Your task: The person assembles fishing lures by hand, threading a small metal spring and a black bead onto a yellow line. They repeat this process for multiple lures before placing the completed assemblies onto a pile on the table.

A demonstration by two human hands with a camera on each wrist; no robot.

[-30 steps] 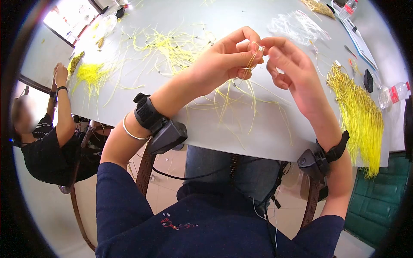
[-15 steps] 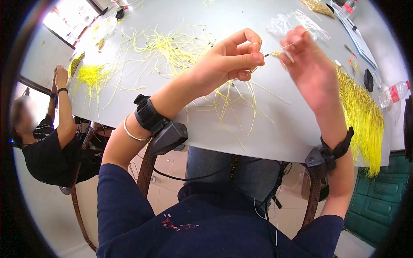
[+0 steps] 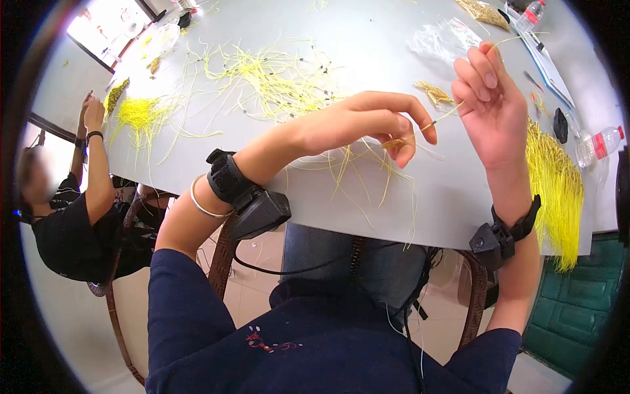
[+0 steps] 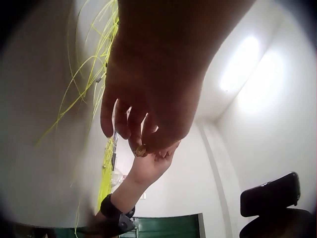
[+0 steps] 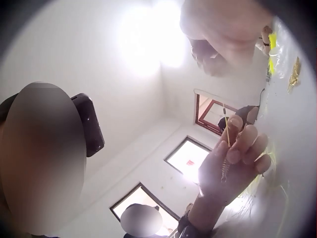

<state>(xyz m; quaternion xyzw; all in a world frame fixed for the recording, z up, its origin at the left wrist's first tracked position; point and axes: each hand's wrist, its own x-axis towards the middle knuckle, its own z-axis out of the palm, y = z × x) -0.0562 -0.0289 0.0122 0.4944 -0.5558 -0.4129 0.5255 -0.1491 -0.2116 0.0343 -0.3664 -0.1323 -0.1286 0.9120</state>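
Observation:
My left hand (image 3: 405, 139) hovers over the grey table (image 3: 433, 203) and pinches a small braided yellow piece (image 3: 394, 142) between thumb and curled fingers. A thin yellow strand (image 3: 446, 117) runs from that piece up to my right hand (image 3: 478, 73), which is raised to the right with its fingers pointing up and holds the strand taut. In the left wrist view the braided piece (image 4: 140, 150) shows under the left fingertips (image 4: 130, 133). The right wrist view shows the left hand (image 5: 237, 158) with the braided piece (image 5: 225, 169) hanging below it.
Loose yellow strands (image 3: 275, 72) lie spread over the table's middle. A thick yellow bundle (image 3: 551, 164) hangs over the right edge. Another braided piece (image 3: 433, 92), a clear plastic bag (image 3: 446, 36) and a water bottle (image 3: 594, 144) lie nearby. Another person (image 3: 72, 197) sits at the left.
My hands have moved apart. The right hand has risen up and to the right, drawing the strand out; the left hand has dropped lower with the braided piece.

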